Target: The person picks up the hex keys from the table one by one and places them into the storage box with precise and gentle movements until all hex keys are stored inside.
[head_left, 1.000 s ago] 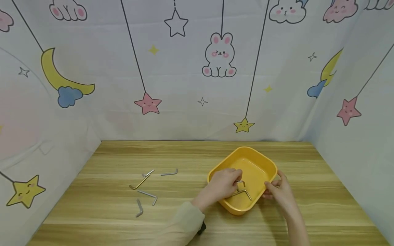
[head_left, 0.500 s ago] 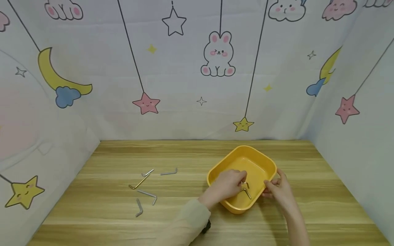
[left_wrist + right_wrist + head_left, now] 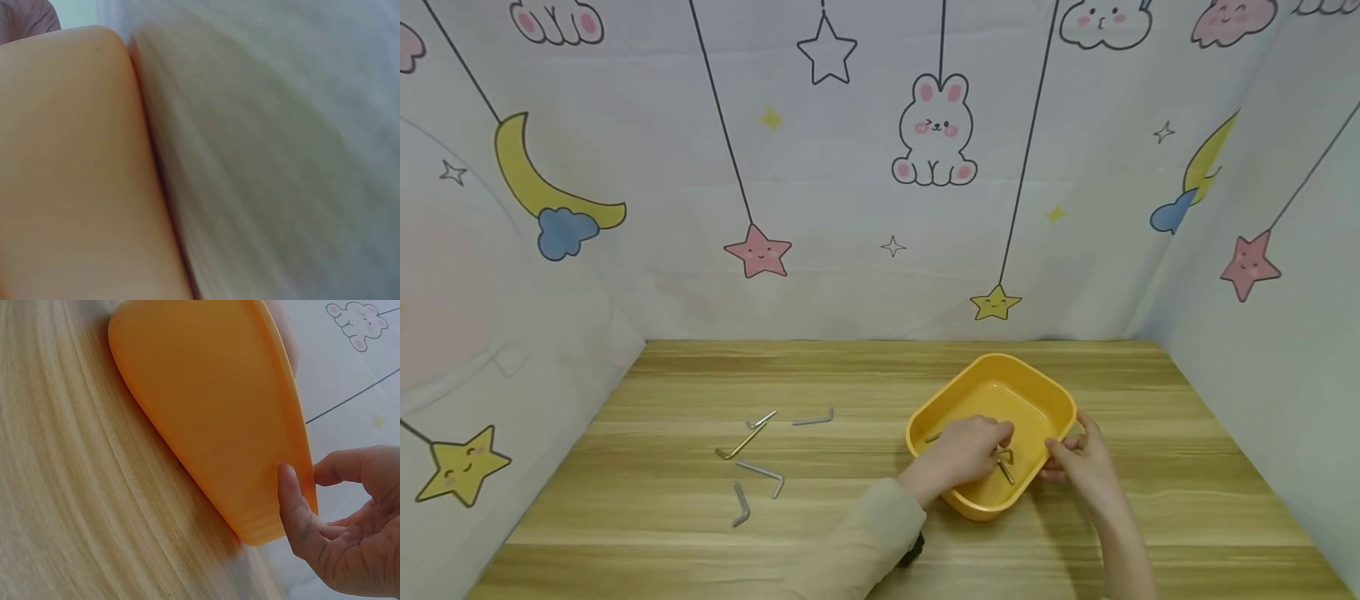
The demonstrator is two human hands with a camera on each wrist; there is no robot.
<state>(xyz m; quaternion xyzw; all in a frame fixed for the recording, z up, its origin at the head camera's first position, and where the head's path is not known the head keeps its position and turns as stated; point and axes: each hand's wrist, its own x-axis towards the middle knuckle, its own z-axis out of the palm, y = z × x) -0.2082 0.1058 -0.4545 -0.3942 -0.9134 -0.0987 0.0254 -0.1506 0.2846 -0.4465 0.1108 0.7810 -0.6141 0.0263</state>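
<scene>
A yellow bin (image 3: 1037, 387) stands on the wooden table, turned at an angle. My left hand (image 3: 966, 450) reaches over its near left side, fingers curled down inside, holding a hex key (image 3: 1007, 455) whose bent end shows past the fingertips. Beneath it lies another hex key (image 3: 1006, 473), partly covered by the hand. A thin metal end (image 3: 933, 437) shows at the hand's left, inside the bin. My right hand (image 3: 1082, 467) pinches the bin's right rim, thumb and fingers on either side of the wall (image 3: 206, 412). The left wrist view shows mostly the bin's outer wall (image 3: 75, 156).
Several L-shaped hex keys lie loose on the left of the table, among them a brass-coloured one (image 3: 741, 442) and silver ones (image 3: 762, 471) (image 3: 741, 505). A white printed curtain (image 3: 850, 200) encloses the table at the back and sides.
Inside the bin, my left hand has shifted to the right, carrying the hex key over the one lying there. My right hand stays on the rim, and the loose keys have not moved.
</scene>
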